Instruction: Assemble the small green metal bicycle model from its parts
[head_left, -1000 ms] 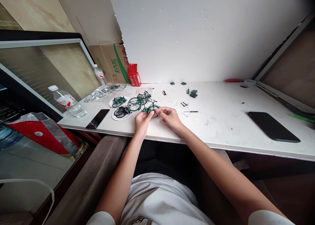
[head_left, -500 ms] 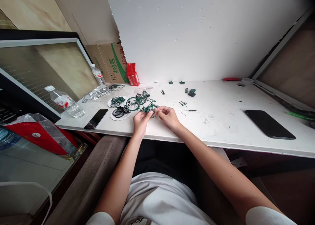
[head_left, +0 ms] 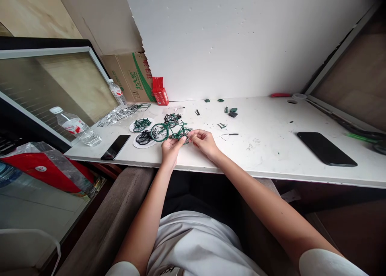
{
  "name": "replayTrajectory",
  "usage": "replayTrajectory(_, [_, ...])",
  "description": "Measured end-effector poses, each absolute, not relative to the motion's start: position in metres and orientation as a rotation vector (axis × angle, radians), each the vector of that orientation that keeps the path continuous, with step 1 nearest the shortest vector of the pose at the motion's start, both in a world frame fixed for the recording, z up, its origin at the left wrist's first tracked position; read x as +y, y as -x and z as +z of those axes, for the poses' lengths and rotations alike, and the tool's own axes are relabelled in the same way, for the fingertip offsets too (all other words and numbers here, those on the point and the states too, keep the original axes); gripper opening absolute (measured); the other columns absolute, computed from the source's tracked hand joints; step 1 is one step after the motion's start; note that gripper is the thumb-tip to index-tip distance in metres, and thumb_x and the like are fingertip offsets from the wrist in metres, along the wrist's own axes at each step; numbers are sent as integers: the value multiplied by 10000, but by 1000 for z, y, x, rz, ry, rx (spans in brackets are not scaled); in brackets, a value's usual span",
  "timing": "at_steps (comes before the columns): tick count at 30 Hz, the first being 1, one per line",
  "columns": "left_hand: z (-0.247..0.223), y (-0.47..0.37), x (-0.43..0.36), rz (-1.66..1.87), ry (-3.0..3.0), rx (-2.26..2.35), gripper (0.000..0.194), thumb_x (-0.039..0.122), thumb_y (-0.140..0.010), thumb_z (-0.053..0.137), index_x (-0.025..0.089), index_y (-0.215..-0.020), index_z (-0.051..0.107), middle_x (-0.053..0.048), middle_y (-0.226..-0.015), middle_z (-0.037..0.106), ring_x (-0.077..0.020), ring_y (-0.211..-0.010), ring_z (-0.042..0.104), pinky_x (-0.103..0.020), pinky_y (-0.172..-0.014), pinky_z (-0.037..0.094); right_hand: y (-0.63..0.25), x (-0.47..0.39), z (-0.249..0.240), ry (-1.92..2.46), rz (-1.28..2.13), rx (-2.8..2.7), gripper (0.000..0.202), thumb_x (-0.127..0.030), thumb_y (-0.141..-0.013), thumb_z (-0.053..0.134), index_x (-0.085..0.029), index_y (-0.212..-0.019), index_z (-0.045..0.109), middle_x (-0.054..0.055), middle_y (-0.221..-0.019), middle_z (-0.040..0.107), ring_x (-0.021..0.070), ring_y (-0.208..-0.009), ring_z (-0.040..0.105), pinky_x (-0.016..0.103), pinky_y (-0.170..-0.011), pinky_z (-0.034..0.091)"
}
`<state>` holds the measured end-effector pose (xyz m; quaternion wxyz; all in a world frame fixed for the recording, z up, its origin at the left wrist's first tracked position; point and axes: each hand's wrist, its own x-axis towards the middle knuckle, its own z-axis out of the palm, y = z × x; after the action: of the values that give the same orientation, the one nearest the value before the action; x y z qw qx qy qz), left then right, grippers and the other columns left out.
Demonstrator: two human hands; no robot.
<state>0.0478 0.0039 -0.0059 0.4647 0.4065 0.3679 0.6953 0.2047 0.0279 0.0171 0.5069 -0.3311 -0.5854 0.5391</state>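
A green model bicycle (head_left: 161, 132) is held over the front of the white desk, its front wheel toward the left. My left hand (head_left: 171, 149) grips it from below, thumb near the rear wheel. The fingers of my right hand (head_left: 204, 141) are pinched at the right edge of that rear wheel; whether a small part sits between them cannot be made out. Just behind and left of the bicycle lie a white dish (head_left: 141, 145) with black wheel parts and another dish (head_left: 130, 127) with green bicycle parts.
A thin screwdriver (head_left: 230, 134) and small green pieces (head_left: 222, 126) lie right of my hands. Dark green blocks (head_left: 233, 114) sit farther back. Phones rest at left (head_left: 116, 147) and right (head_left: 326, 148). Water bottles (head_left: 75, 126), a red box (head_left: 160, 91) and a carton (head_left: 128, 77) stand left.
The bicycle has turned slightly, its front wheel now lower and facing more toward me. Both hands keep nearly the same place, and the whole view has shifted a little.
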Motion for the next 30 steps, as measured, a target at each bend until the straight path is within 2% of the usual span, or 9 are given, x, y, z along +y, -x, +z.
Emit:
replayTrajectory(11, [-7,-47,4,1710,-1036,899,465,340,-705,964,130,-1060,749,-160,-1182,806,-294,-1141,763,-465,-1096,566,-204,27,18,803,1298,-1410,433,-596,-815,796,-184,-934,733,23,-733,683,141,-636,553,289,-582,425])
replayTrajectory(20, [-9,-50,6,1758,-942,935,608,335,-622,1007,160,-1091,662,-114,-1036,807,-273,-1033,787,-487,-1064,576,-204,29,15,804,1351,-1370,466,-603,-791,813,-175,-954,725,15,-706,686,122,-592,520,281,-567,419])
replayTrajectory(30, [-14,-50,8,1772,-966,947,638,358,-631,1000,157,-1108,627,-103,-1016,801,-245,-960,789,-464,-1015,598,-204,30,14,798,1335,-1353,494,-609,-780,831,-168,-963,706,-5,-680,655,114,-580,492,284,-574,389])
